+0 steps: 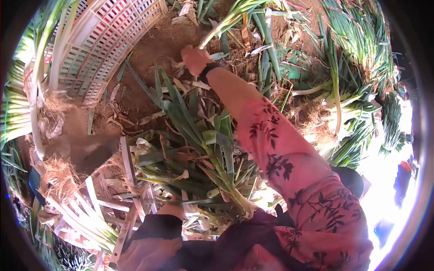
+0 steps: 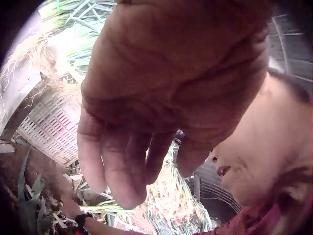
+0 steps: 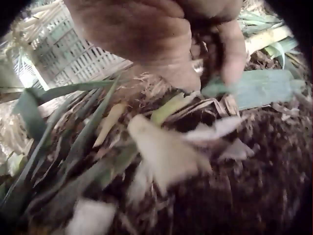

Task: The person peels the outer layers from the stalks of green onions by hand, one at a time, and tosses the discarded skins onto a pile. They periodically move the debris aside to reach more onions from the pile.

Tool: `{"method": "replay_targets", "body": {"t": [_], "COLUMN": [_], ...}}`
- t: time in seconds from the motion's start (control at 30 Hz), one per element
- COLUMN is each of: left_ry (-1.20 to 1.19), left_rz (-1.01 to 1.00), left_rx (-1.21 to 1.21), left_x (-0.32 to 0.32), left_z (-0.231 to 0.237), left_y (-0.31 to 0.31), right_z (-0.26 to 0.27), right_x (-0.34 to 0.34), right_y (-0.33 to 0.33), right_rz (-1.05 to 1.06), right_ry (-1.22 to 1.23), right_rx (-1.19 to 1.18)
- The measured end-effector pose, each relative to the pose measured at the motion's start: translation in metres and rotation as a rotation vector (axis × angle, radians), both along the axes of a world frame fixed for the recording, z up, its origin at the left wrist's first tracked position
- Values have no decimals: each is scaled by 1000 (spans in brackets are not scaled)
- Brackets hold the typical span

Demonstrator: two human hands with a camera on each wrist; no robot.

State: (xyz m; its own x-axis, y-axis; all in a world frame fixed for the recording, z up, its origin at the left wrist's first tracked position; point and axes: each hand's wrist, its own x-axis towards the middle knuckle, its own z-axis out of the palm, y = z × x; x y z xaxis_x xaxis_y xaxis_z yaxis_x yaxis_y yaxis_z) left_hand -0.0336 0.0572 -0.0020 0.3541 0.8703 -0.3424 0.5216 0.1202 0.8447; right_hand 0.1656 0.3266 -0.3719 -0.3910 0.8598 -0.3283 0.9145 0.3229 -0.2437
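In the head view, my right hand (image 1: pixel 195 59) grips the pale root end of a long green onion (image 1: pixel 221 28) on the ground at the top. The right wrist view shows that hand (image 3: pixel 161 44) with fingers curled by a pale stalk (image 3: pixel 269 39); the palm hides its end. Low in the head view, my left hand (image 1: pixel 172 209) is mostly hidden beside a heap of green leaves (image 1: pixel 199 153). Its fingers hang loosely curled in the left wrist view, and nothing shows in the hand (image 2: pixel 166 73).
A white plastic basket (image 1: pixel 106 40) stands at the upper left, with onions beside it. Bundles of green onions (image 1: pixel 357 36) lie on the right. A wooden frame (image 1: pixel 126 232) and rooted onions (image 1: pixel 86 221) are at the lower left. Loose leaves litter the soil.
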Motion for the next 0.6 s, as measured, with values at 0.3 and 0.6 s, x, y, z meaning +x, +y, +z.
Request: {"method": "replay_targets", "body": {"t": [0.3,0.6], "left_ry": [16,112], "left_rz": [29,131], "left_rx": [-67,76], "left_x": [3,18], "left_z": [10,-2], "left_y": [-28,-29], "right_z": [71,255], "right_x": [68,48], "right_y": [-137,-263], "right_rz": [327,458], "right_ry": [48,230], "right_rx": [380,248]}}
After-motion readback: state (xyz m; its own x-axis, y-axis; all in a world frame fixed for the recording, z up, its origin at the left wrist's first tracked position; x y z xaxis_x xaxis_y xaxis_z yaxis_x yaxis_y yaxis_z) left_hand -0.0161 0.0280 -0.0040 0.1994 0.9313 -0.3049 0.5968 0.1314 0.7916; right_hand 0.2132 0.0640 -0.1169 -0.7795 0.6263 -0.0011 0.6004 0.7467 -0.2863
